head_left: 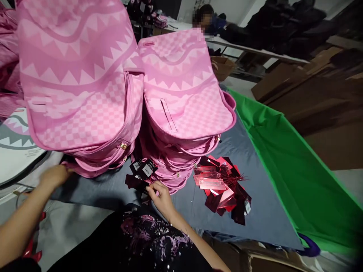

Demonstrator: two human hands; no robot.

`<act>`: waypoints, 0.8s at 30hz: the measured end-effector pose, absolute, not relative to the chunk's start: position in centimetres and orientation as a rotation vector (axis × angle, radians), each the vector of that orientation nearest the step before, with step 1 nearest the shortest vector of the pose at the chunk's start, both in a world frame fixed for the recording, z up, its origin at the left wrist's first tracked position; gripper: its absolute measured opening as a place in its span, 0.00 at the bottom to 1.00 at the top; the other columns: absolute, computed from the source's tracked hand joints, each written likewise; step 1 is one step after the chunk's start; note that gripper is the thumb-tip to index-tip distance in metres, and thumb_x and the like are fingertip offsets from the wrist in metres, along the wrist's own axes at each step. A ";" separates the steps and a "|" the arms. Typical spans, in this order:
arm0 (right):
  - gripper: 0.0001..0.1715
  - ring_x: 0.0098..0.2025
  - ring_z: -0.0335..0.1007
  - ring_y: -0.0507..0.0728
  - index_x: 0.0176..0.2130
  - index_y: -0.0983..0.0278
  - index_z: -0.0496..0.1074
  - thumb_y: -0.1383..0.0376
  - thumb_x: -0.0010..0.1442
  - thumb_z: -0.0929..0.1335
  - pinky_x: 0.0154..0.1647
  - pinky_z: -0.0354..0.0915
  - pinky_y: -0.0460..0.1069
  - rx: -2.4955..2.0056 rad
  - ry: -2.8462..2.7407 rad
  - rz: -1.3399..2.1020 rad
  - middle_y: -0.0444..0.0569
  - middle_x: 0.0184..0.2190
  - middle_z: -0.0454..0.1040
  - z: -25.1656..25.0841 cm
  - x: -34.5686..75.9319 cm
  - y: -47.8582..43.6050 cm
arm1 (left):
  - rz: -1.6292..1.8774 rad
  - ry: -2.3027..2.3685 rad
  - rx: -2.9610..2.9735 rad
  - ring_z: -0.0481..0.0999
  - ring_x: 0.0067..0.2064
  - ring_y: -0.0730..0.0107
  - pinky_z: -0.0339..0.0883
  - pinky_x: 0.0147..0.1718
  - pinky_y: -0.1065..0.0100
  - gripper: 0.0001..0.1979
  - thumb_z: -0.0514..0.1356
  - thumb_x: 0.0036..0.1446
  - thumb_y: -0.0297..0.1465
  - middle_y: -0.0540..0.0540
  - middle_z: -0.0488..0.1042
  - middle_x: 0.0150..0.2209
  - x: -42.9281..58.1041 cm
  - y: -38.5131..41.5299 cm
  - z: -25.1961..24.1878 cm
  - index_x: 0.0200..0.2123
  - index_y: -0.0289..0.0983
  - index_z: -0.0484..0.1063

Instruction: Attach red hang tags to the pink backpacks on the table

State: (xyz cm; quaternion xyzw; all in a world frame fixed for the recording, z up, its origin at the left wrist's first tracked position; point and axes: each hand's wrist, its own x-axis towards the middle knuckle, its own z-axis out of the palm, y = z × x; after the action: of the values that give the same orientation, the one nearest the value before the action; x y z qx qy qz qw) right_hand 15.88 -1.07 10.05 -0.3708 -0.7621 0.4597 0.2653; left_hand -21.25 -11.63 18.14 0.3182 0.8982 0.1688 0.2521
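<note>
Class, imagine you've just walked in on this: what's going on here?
A person is handling pink backpacks and tags at a gray table. The right hand pinches a dark tag, close to black tags with white labels. The left hand, blurred, is at the bottom edge of the backpacks on the left; its grip is unclear. A heap of shiny red tags lies to the right, and green cloth runs along the table's far right side.

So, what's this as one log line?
left hand: at pink patterned backpacks | right hand: holding dark-red rectangular tag | grey tabletop: glossy red tag pile
</note>
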 end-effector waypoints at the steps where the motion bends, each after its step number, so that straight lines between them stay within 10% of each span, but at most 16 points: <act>1: 0.16 0.28 0.63 0.52 0.26 0.64 0.71 0.61 0.65 0.66 0.31 0.56 0.47 -0.989 -2.050 1.243 0.44 0.24 0.67 10.1 15.7 -1.0 | 0.487 2.329 0.865 0.79 0.42 0.55 0.69 0.51 0.52 0.14 0.69 0.50 0.42 0.46 0.81 0.33 -18.8 -12.0 17.1 0.31 0.37 0.77; 6: 0.16 0.30 0.65 0.53 0.28 0.64 0.71 0.62 0.66 0.65 0.33 0.58 0.47 -0.895 -2.125 1.197 0.45 0.26 0.69 11.1 14.8 -1.0 | 1.153 1.595 0.875 0.79 0.50 0.57 0.73 0.50 0.60 0.24 0.66 0.49 0.43 0.40 0.80 0.48 -3.3 -9.2 13.4 0.47 0.36 0.77; 14: 0.17 0.30 0.69 0.54 0.31 0.64 0.74 0.62 0.69 0.63 0.32 0.64 0.49 -0.726 -2.240 0.907 0.47 0.26 0.72 14.4 15.6 1.7 | 1.555 1.663 1.036 0.78 0.31 0.69 0.71 0.32 0.71 0.08 0.61 0.57 0.35 0.49 0.79 0.29 1.4 -4.5 15.7 0.31 0.38 0.77; 19: 0.23 0.35 0.73 0.58 0.60 0.64 0.69 0.64 0.68 0.63 0.36 0.68 0.51 -0.909 -2.317 0.362 0.54 0.37 0.77 19.0 16.0 7.3 | 1.542 1.862 1.426 0.78 0.35 0.68 0.70 0.38 0.69 0.09 0.59 0.63 0.32 0.47 0.81 0.35 -1.4 -0.3 17.8 0.38 0.38 0.79; 24: 0.22 0.39 0.76 0.58 0.59 0.63 0.68 0.69 0.67 0.62 0.41 0.72 0.50 -0.856 -2.288 0.312 0.56 0.43 0.77 19.1 16.3 9.1 | 1.226 1.975 1.787 0.78 0.40 0.66 0.68 0.40 0.68 0.10 0.58 0.64 0.27 0.46 0.80 0.39 -2.2 3.2 17.9 0.42 0.40 0.80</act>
State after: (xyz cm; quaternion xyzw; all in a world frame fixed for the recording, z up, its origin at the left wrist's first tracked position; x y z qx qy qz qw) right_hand 16.28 9.10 19.09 -0.3278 -0.8760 0.1197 0.3330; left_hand -2.18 3.24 17.91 0.6063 0.6698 0.4158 0.1046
